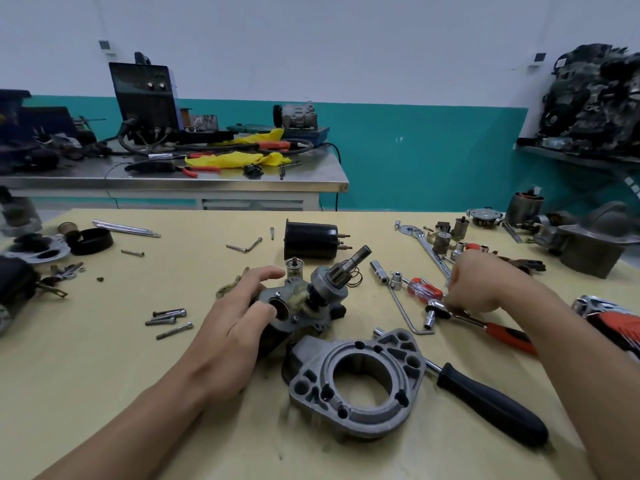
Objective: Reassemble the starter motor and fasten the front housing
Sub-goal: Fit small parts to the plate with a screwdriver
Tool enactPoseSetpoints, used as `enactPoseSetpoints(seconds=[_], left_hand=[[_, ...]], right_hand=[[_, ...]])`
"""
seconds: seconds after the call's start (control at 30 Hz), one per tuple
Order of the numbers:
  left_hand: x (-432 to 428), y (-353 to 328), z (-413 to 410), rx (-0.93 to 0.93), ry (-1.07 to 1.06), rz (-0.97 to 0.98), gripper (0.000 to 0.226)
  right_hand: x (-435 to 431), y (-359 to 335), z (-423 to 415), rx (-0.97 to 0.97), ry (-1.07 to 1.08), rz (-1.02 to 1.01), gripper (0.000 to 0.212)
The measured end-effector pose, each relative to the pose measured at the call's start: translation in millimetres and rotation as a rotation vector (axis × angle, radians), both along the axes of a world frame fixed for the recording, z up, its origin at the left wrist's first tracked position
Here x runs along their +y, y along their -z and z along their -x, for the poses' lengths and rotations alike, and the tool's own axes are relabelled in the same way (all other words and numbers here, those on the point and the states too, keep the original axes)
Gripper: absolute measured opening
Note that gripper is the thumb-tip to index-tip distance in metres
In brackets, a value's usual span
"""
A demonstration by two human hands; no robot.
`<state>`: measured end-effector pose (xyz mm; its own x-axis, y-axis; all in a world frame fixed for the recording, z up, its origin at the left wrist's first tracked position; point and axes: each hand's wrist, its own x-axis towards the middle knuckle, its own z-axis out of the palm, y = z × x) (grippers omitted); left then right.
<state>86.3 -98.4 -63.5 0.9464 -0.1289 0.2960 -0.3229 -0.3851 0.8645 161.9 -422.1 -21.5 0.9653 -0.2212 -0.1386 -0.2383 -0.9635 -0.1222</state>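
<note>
The starter motor body [304, 303] lies mid-table with its pinion gear and shaft [346, 268] pointing up and to the right. My left hand [242, 313] holds the body from the left, thumb near its round opening. The grey front housing [360, 379] lies loose in front of it, its big hole facing up. My right hand [474, 285] is curled over the ratchet head [438, 308], fingertips pinching something small there that I cannot make out. A black solenoid [311, 239] lies behind the motor.
Three long bolts [169, 320] lie to the left. A red-handled ratchet [498, 332], a red screwdriver [424, 289], a black-handled tool [491, 403], a bent rod, sockets and wrenches [433, 251] crowd the right. More starter parts sit at both table ends. A steel bench stands behind.
</note>
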Motion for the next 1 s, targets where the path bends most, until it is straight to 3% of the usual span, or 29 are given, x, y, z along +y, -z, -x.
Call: enactPoseSetpoints(seconds=[0.2, 0.33, 0.4, 0.53, 0.83, 1.0], left_hand=[[0.7, -3.4, 1.2, 0.044, 0.029, 0.038, 0.043], [3.2, -3.7, -1.0, 0.088, 0.074, 0.065, 0.045], [5.1, -4.4, -2.6, 0.108, 0.089, 0.066, 0.046], [7.8, -7.4, -5.5, 0.140, 0.121, 0.084, 0.045], [7.7, -4.2, -5.6, 0.079, 0.068, 0.054, 0.043], [7.4, -8.0, -0.1, -0.014, 0.042, -0.023, 0.043]], right_hand=[[1.7, -8.4, 5.2, -0.130, -0.035, -0.021, 0.011], [4.2, -15.1, 3.4, -0.215, -0.072, -0.052, 0.018], [2.8, -11.8, 2.3, -0.193, -0.043, -0.007, 0.010], [-3.8, 0.2, 0.9, -0.067, 0.008, 0.093, 0.020], [-8.2, 6.1, -2.6, -0.081, -0.013, -0.014, 0.021], [-7.4, -6.9, 2.1, -0.297, -0.048, -0.132, 0.012]])
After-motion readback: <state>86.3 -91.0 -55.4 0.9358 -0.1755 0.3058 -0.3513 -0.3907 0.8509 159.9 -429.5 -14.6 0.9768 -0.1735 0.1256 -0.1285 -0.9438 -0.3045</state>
